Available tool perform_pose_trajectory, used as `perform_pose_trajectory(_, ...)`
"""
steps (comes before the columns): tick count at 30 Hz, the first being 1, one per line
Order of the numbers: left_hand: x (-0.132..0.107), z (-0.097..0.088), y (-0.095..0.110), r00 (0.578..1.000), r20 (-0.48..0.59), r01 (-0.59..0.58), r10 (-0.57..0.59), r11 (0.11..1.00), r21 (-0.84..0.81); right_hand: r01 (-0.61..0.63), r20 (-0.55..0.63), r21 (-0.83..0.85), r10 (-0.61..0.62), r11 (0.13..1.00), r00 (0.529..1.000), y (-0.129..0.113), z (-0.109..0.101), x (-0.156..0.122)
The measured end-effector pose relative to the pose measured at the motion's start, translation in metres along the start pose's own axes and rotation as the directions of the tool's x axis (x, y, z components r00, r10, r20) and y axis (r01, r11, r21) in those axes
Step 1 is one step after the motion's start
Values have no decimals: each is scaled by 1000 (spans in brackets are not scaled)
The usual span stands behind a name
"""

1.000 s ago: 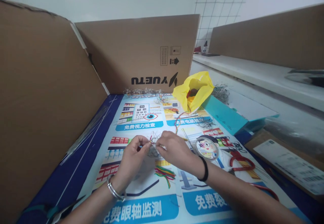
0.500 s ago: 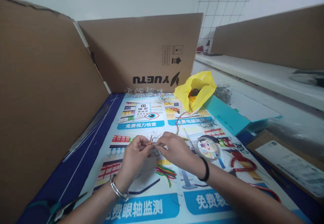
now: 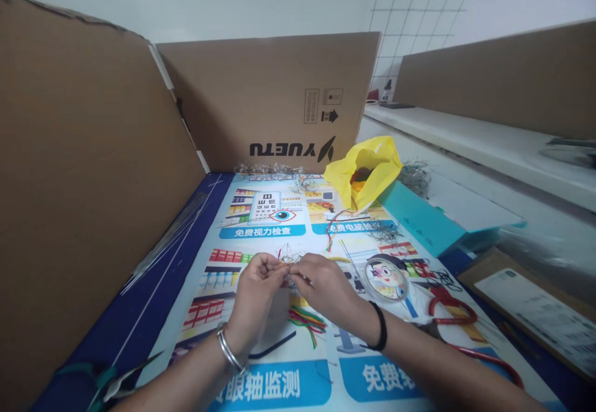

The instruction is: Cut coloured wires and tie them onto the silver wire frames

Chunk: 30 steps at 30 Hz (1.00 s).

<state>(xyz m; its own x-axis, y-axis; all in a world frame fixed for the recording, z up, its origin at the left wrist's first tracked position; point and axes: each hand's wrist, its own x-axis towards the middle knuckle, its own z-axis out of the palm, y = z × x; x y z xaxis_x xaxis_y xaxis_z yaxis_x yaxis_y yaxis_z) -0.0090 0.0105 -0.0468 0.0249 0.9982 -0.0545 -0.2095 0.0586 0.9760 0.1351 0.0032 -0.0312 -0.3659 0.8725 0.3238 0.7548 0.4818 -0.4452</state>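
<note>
Both hands meet over the middle of the printed mat. My left hand is closed in a pinch on a thin coloured cord, whose red end sticks up above the fingers. My right hand is closed too, its fingertips touching the left ones; what it pinches is too small to make out. Just behind the fingertips lies a loose tangle of thin wire. A bundle of red, yellow and green cords lies below the hands. Right of them sits a round clear dish.
A yellow bag stands at the back, cords trailing out. Red-handled cutters lie right, green-handled scissors front left. Straight wires rest along the left. Cardboard panels, a teal box and a labelled package surround the mat.
The whole view has shifted slightly right and down. My right fingertips have drawn closer against the left ones; both hands stay closed in a pinch.
</note>
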Motion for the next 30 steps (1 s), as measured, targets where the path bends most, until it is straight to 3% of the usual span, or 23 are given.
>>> perform_pose_trajectory(5, 0, 0, 1, 1000, -5, 29, -29, 997, -70, 60, -40, 21, -59, 998, 997, 3, 0, -2)
perform_pose_trajectory(10, 0, 0, 0, 999, -46, 4, -4, 1000, -9, 120, -181, -187, -154, 975, 971, 5, -1, -1)
perform_pose_trajectory(17, 2, -4, -2, 999, -11, -33, 33, 999, 32, 139, -130, -378, -201, 915, 971, 3, -4, 5)
perform_pose_trajectory(26, 3, -5, -5, 999, 21, -47, 46, 999, 25, 176, -84, -427, -233, 887, 969, 6, -4, 8)
perform_pose_trajectory(30, 5, -6, -2, 999, 24, -33, 32, 998, 47, 192, -82, -357, -236, 914, 968, 9, -5, 11)
